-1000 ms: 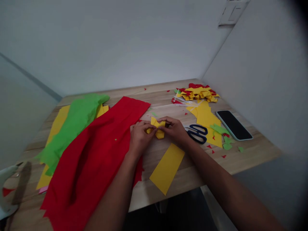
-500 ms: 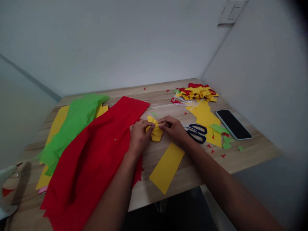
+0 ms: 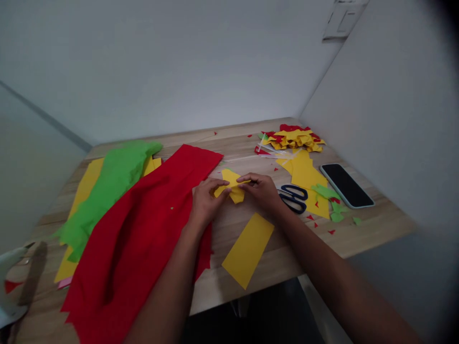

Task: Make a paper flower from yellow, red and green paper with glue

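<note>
The left hand (image 3: 207, 200) pinches the yellow piece (image 3: 236, 195) between thumb and fingertips; the right hand (image 3: 263, 192) pinches it from the other side. The piece is creased and sits between the hands, over the table (image 3: 380, 224); whether it touches the wood I cannot tell.

A yellow strip (image 3: 248, 251) lies nearer the person. Beside the right wrist are dark-handled scissors (image 3: 293, 198), their blades mostly hidden. Beyond them lie yellow sheets (image 3: 304, 174), green scraps (image 3: 336, 210) and a phone (image 3: 346, 185), its screen dark. A red and yellow pile (image 3: 296, 138) sits farther back, with whitish strips (image 3: 276, 154) just in front.

To the left, a red sheet (image 3: 150, 215) partly covers a green sheet (image 3: 111, 186), which overlaps yellow paper (image 3: 84, 184).
</note>
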`<state>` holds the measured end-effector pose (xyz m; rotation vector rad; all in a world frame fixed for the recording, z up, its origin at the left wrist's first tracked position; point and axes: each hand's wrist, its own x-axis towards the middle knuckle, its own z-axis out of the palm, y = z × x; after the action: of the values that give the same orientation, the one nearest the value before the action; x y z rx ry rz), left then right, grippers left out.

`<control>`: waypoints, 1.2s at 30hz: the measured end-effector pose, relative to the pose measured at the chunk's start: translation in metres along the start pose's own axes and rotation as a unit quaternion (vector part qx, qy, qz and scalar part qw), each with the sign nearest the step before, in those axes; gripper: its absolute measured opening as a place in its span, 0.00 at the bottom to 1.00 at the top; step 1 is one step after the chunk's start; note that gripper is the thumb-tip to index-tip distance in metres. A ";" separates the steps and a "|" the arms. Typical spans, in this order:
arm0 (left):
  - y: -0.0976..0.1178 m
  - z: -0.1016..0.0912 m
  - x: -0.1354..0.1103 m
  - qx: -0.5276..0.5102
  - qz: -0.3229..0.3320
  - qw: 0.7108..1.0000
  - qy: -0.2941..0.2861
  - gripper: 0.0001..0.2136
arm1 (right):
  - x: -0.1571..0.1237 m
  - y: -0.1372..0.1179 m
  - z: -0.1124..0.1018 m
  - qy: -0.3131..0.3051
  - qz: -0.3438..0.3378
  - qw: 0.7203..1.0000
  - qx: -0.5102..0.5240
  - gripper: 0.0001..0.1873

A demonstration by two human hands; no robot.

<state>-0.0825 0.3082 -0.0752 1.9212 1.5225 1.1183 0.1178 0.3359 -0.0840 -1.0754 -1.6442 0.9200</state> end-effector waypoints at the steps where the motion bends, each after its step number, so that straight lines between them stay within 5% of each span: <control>1: 0.001 0.000 0.000 0.023 -0.002 1.000 0.000 0.10 | 0.000 0.000 0.000 0.007 -0.002 1.000 -0.001 0.06; 6: 0.005 0.003 -0.002 0.114 -0.006 0.993 0.015 0.09 | -0.001 -0.002 0.003 0.012 -0.014 1.000 -0.007 0.03; 24: 0.008 0.003 -0.005 0.181 0.071 0.981 -0.002 0.04 | -0.002 -0.003 0.008 -0.011 0.000 1.000 0.017 0.11; 36: 0.009 0.005 -0.005 0.187 0.061 0.980 -0.016 0.03 | -0.003 -0.002 0.008 -0.005 0.009 1.000 -0.007 0.11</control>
<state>-0.0735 0.3013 -0.0734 2.2941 1.7137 0.8909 0.1106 0.3321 -0.0851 -1.0993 -1.6533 0.9282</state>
